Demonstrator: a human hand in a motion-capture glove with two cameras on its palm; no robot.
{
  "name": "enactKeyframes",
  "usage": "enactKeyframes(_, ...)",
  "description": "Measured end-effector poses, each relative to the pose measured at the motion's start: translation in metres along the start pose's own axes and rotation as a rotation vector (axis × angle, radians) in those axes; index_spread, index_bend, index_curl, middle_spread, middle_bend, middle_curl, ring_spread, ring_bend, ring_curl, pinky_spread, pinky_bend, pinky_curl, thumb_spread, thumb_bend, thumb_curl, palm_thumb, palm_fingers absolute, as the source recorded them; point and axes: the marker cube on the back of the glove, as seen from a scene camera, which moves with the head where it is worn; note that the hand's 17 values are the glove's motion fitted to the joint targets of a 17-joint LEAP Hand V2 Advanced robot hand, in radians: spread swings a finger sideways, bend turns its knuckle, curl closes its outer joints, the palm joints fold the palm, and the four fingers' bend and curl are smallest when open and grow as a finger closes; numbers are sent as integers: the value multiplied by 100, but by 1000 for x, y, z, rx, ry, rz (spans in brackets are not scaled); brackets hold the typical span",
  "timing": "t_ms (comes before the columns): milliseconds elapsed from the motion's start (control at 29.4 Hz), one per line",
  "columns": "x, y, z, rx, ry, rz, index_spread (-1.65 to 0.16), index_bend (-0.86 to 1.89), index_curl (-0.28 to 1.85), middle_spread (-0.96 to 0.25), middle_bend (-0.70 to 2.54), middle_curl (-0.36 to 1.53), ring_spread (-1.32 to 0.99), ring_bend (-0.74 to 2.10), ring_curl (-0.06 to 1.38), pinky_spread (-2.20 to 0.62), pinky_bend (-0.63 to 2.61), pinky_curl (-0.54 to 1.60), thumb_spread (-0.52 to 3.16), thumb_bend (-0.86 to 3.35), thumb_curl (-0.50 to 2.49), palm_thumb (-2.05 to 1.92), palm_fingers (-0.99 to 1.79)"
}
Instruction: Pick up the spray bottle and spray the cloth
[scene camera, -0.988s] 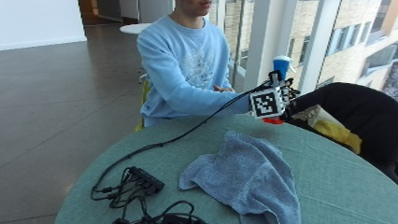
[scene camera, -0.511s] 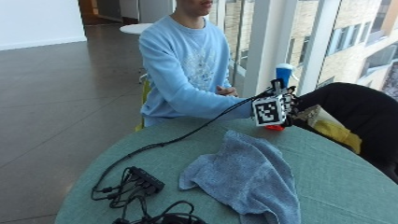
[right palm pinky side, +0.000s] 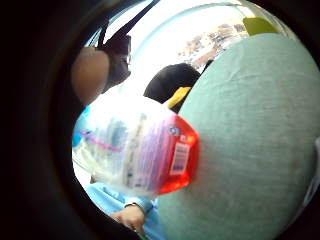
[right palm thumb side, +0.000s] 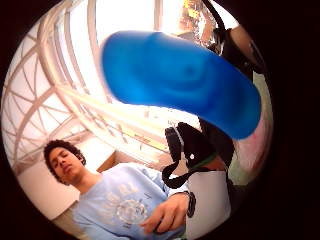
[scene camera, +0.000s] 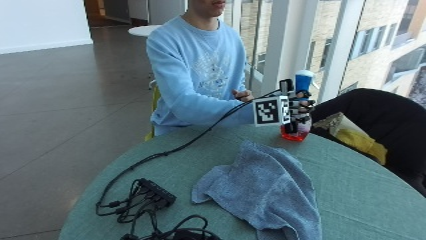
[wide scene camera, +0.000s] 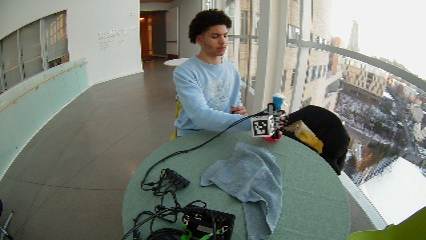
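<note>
Right hand (scene camera: 295, 111), fingers (scene camera: 305, 106) wrapped round the bottle (scene camera: 297, 131), which stands at the surface (scene camera: 373, 190) edge, beyond the cloth (scene camera: 266, 187). Bottle likely light, rigid, smooth plastic; best held at the neck, below the blue head. Cloth soft, limp.

Round worktop (scene camera: 359, 190), covered in a pale green fabric surface. A crumpled blue-grey cloth (scene camera: 263, 187) lies on it near the centre, spread flat and running toward the near edge. A spray bottle (scene camera: 296, 131) with a clear body, red base and blue top stands at the far edge, its base on or just above the surface; contact cannot be confirmed. Near the left edge lies a black multi-plug block (scene camera: 154, 191) with a tangle of black cables (scene camera: 120, 210). In the wide outside view, a black device (wide scene camera: 208, 220) sits at the near edge among further cabling.
</note>
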Motion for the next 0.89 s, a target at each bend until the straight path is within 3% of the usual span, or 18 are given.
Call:
enactKeyframes(204, -27, 46, -64, -17, 237, -14, -27, 16, 42, -9, 21, 42, -8, 39, 38, 17, 18, 27, 104, -3, 43, 71, 86)
enactKeyframes(511, -39, 155, -190, 18, 800, 59, -30, 14, 39, -8, 20, 42, -5, 31, 36, 18, 19, 29, 105, -3, 39, 68, 77)
enactKeyframes(886, -21, 264, -247, 7, 1162, 193, -31, 18, 39, -8, 21, 42, -4, 26, 34, 21, 15, 27, 106, -3, 36, 64, 78)
